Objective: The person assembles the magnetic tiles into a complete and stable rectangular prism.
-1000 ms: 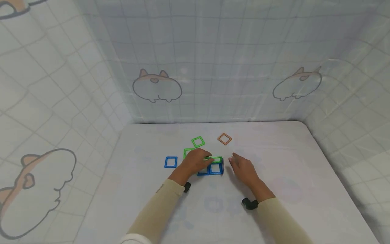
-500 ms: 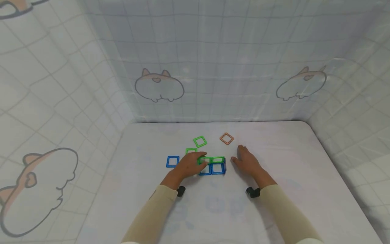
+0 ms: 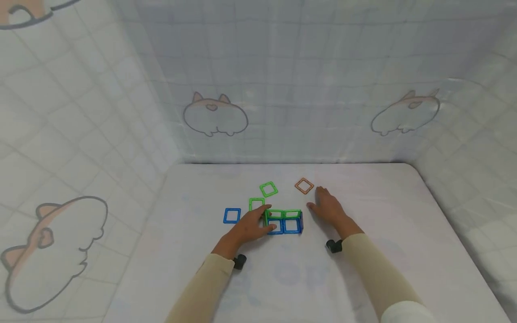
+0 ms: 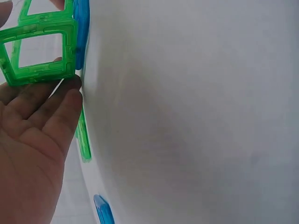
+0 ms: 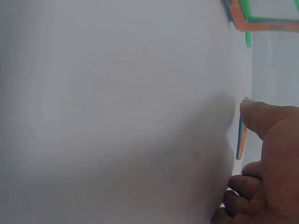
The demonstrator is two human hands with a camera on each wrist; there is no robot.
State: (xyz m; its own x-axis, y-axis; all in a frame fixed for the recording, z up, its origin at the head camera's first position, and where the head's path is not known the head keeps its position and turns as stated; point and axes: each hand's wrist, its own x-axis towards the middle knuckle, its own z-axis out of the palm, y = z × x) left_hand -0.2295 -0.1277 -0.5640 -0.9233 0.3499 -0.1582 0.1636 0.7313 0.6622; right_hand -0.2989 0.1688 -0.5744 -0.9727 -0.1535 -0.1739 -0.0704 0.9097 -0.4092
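A small structure of magnetic square frames stands mid-table: two blue frames (image 3: 291,226) side by side, green frames (image 3: 291,214) behind them, and an orange frame (image 5: 266,25) at its right end. At the left end an upright green frame (image 4: 39,51) meets my left hand (image 3: 248,225). The fingers there are fairly straight and touch this frame, thumb to the front. Apart from the structure, my right hand (image 3: 332,211) rests low over the table with fingers extended, close to a loose orange frame (image 3: 304,185).
Loose frames lie flat around the structure: a blue one (image 3: 232,216) at the left, a green one (image 3: 256,204) behind my left hand, and another green one (image 3: 268,189) farther back. The white table (image 3: 282,287) ends at a tile-patterned curtain (image 3: 307,125).
My left hand has drawn back from over the structure to its left end, uncovering more of the green frames. My right hand has moved forward, away from the right end, toward the loose orange frame.
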